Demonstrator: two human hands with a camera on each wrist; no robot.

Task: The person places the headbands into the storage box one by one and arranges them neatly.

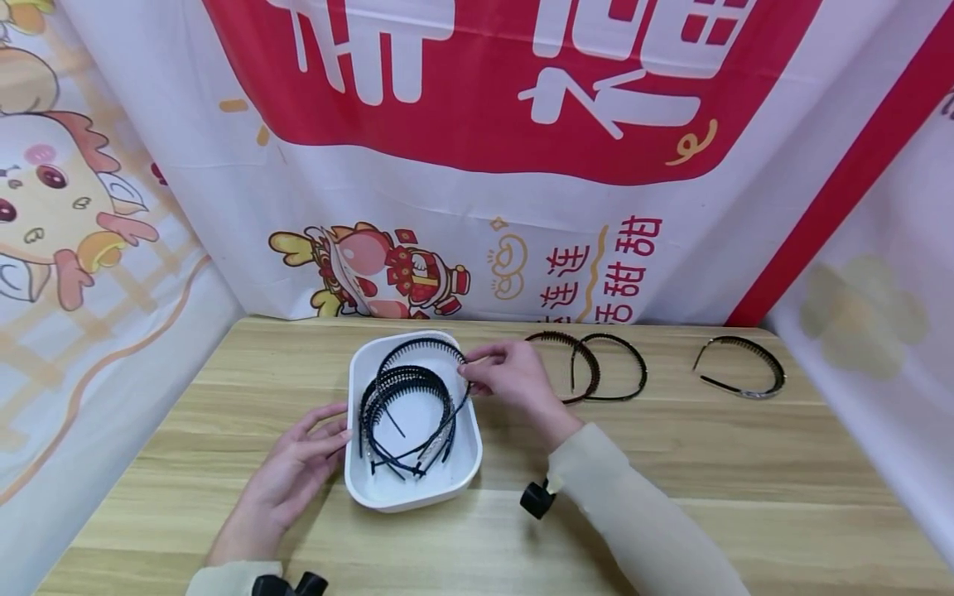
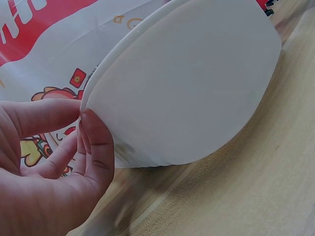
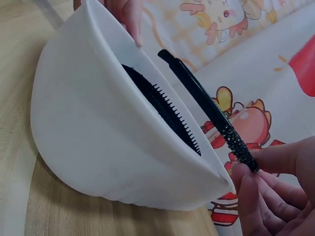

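Currently, my right hand [image 1: 514, 377] pinches a black headband [image 3: 202, 98] between thumb and fingers, over the right part of the bin [image 3: 93, 118]. The held headband is glittery near my fingertips and smooth toward its free end. In the head view its arc spans the upper part of the bin, inside the outline of the rim; whether it touches the pile below, I cannot tell. My left hand [image 1: 305, 463] grips the bin's rim on the opposite side, thumb one side and fingers the other. The two hands are apart, bin between them.

To the right, beyond my right hand, a brown headband [image 1: 595, 364] and a thin black headband [image 1: 644, 377] lie overlapping on the table [image 1: 745, 497]. My right hand and wrist sit just in front of this pair. A third loose headband [image 1: 778, 372] lies well apart, near the table's far right corner. A printed cloth [image 1: 224, 199] hangs behind the table's back edge.

The bin is white, rounded at the corners, resting on the table. In it: several black headbands [image 3: 155, 101], piled and crossing, at least one toothed; exact count unclear. In the left wrist view the bin's wall hides the contents.
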